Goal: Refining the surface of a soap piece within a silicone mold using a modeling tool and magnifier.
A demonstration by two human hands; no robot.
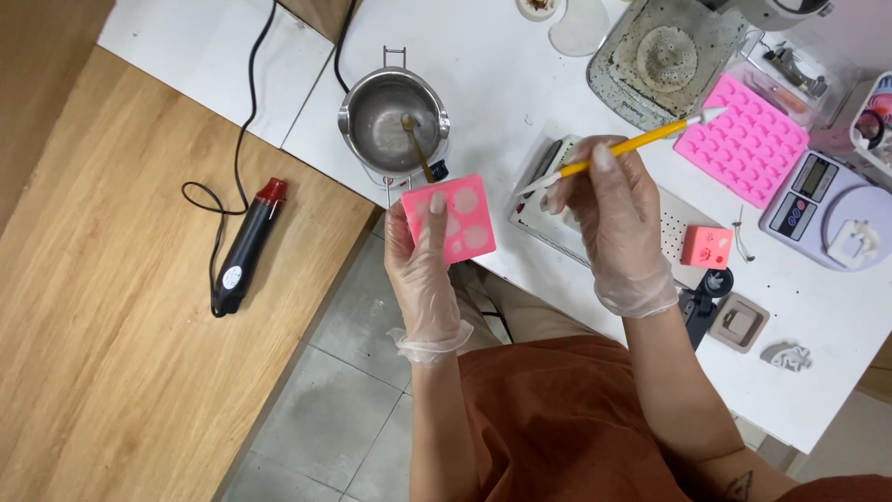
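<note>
A: Left hand (423,270) clasps the small pink square silicone mould with round cavities (452,217) by its edge, above the desk (502,74) rim.

B: Likely light, floppy; support underneath. Right hand (613,218) pinches the yellow-handled pointed tool (624,149).

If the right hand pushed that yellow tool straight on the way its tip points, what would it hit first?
Probably the large pink mold tray: the yellow tool in the right hand aims at its near corner, though height above it is unclear.
</note>
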